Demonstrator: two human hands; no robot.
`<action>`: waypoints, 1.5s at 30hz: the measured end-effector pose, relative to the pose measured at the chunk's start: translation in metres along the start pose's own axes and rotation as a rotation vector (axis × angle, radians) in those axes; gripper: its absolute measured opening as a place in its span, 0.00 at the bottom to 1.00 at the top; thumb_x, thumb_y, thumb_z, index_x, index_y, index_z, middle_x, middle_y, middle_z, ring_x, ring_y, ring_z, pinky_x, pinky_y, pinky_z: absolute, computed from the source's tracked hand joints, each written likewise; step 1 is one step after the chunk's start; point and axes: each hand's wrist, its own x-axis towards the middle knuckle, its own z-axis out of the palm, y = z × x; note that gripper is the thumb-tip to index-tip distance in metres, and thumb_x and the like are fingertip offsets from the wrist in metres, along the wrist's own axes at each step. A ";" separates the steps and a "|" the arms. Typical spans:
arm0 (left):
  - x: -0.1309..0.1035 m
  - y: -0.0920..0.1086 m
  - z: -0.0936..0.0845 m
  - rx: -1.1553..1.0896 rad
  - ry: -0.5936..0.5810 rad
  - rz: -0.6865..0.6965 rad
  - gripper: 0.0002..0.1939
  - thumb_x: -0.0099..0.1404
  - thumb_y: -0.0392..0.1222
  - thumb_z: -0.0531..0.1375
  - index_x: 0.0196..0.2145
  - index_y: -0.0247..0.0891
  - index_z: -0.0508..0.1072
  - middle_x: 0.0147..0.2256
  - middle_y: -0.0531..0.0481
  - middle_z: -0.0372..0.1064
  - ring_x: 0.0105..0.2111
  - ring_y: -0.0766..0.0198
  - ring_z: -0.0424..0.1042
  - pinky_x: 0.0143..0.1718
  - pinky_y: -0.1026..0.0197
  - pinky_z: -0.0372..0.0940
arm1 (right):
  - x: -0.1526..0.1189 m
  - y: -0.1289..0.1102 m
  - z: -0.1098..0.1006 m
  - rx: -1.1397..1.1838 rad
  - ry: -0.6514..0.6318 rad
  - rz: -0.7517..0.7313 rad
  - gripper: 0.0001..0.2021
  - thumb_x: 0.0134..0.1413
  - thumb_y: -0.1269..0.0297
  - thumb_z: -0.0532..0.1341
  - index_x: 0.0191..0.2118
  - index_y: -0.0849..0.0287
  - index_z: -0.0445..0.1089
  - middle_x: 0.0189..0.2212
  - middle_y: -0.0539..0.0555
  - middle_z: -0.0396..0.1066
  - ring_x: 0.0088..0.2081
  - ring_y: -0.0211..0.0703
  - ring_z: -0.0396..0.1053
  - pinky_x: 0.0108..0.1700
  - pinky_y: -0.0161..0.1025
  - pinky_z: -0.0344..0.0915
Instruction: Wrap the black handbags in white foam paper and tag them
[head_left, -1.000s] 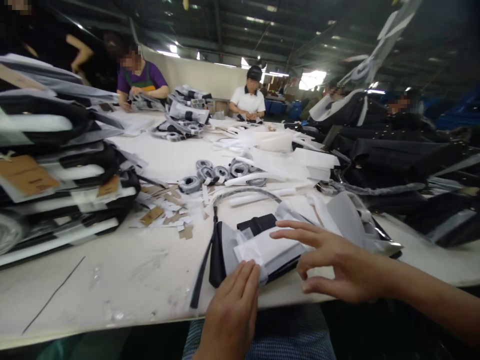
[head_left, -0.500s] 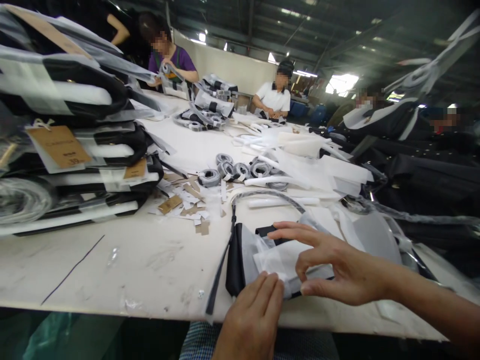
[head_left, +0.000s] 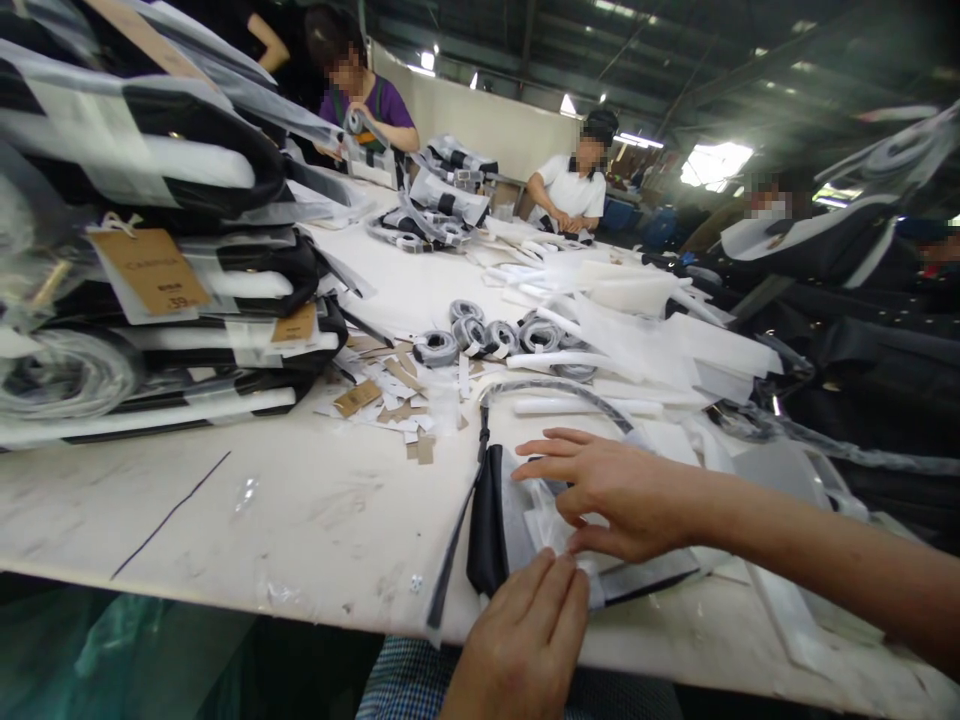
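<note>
Head view: one black bag (head_left: 489,530), near edge of tabletop (head_left: 300,510). Left hand (head_left: 525,625): fingers together, flat on white wrap (head_left: 551,525). Right hand (head_left: 619,495): fingers spread, half-curled over it. Beyond, 5+ coiled straps (head_left: 500,339). Two brown tags (head_left: 154,275) on left stack (head_left: 225,290); one reads "39".

stack of wrapped black bags (head_left: 225,300), counter's left side | brown price tag (head_left: 154,272) hanging on stack | coiled wrapped straps (head_left: 469,332), clustered mid-counter | paper scraps (head_left: 397,395) between stack and coils | person in white shirt (head_left: 571,185), far side | black bags (head_left: 870,370), right
</note>
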 end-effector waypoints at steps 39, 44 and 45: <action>-0.001 -0.002 -0.003 -0.132 0.014 -0.070 0.20 0.72 0.34 0.47 0.54 0.31 0.73 0.50 0.37 0.75 0.50 0.53 0.76 0.48 0.59 0.74 | 0.009 -0.012 -0.011 -0.064 -0.147 -0.053 0.03 0.50 0.66 0.67 0.31 0.56 0.79 0.62 0.56 0.65 0.66 0.59 0.56 0.68 0.60 0.45; -0.001 -0.003 -0.004 -0.166 0.034 -0.062 0.18 0.70 0.34 0.49 0.51 0.32 0.75 0.51 0.37 0.75 0.50 0.53 0.76 0.48 0.58 0.74 | 0.012 -0.009 -0.006 -0.126 -0.158 -0.047 0.02 0.49 0.66 0.68 0.30 0.57 0.79 0.62 0.57 0.66 0.65 0.59 0.56 0.68 0.60 0.46; -0.001 -0.003 -0.004 -0.171 0.035 -0.064 0.19 0.70 0.34 0.49 0.51 0.31 0.75 0.51 0.37 0.74 0.51 0.53 0.76 0.49 0.58 0.74 | 0.013 -0.009 -0.005 -0.132 -0.161 -0.044 0.02 0.49 0.66 0.68 0.30 0.57 0.79 0.62 0.57 0.66 0.65 0.59 0.56 0.68 0.60 0.46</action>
